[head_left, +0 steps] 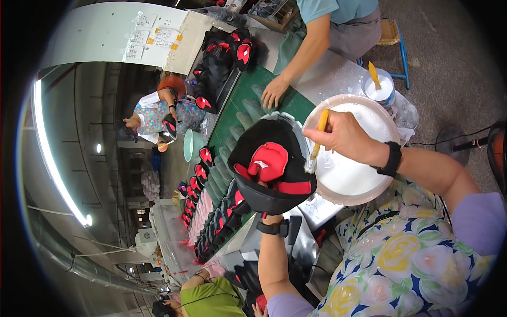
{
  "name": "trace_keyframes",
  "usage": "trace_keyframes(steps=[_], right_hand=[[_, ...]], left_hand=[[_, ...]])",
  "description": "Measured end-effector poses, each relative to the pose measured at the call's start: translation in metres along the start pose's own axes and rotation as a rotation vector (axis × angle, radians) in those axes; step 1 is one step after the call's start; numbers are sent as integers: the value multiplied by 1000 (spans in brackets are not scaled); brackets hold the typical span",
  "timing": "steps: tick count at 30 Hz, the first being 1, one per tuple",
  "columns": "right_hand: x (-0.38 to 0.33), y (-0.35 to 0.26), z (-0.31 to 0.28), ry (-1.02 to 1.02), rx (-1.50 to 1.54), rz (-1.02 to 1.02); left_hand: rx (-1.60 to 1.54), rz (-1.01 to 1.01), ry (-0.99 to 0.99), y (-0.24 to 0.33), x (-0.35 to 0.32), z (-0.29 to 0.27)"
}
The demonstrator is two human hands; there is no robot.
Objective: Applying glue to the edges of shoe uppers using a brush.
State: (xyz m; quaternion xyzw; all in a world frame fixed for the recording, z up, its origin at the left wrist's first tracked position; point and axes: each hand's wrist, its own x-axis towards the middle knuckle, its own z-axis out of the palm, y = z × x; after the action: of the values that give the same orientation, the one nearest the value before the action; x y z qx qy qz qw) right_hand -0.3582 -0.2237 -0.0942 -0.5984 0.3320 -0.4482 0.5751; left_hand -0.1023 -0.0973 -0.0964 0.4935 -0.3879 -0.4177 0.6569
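Observation:
My left hand [273, 218] is mostly hidden under a black shoe upper [274, 199] with red lining, which it holds up with the opening toward me. Between the fingers and thumb of my right hand [353, 136] is a paintbrush [322, 119] with a yellow handle. Its pale bristles point down, close to the right edge of the upper; whether they touch it I cannot tell. Below my right hand stands a wide, pale pink basin [392, 122] of white liquid [355, 177].
Another person's hand [274, 92] rests by greenish shoe-shaped pieces [252, 109] on a green work surface [253, 82]. More black-and-red uppers [208, 156] line its far side. Behind the basin stand a small tub [384, 96] holding another brush and a blue-legged stool [400, 39].

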Motion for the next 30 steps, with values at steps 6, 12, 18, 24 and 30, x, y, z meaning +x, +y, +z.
trace_keyframes(steps=[6, 12, 18, 24, 30], right_hand=[[-14, -5, 13, -56, 188, 210], [-8, -5, -4, -85, 89, -211], [-9, -16, -8, -253, -64, -783], [-8, -28, 37, -456, -83, -1434], [13, -13, 15, -488, -227, -1120]], left_hand=[[-16, -52, 2, -13, 9, -7], [-19, -52, 42, 18, 19, -39], [-6, -59, 97, 18, -39, -61], [-30, -93, 64, -30, -94, -58], [-61, -122, 59, -26, -93, -77]])
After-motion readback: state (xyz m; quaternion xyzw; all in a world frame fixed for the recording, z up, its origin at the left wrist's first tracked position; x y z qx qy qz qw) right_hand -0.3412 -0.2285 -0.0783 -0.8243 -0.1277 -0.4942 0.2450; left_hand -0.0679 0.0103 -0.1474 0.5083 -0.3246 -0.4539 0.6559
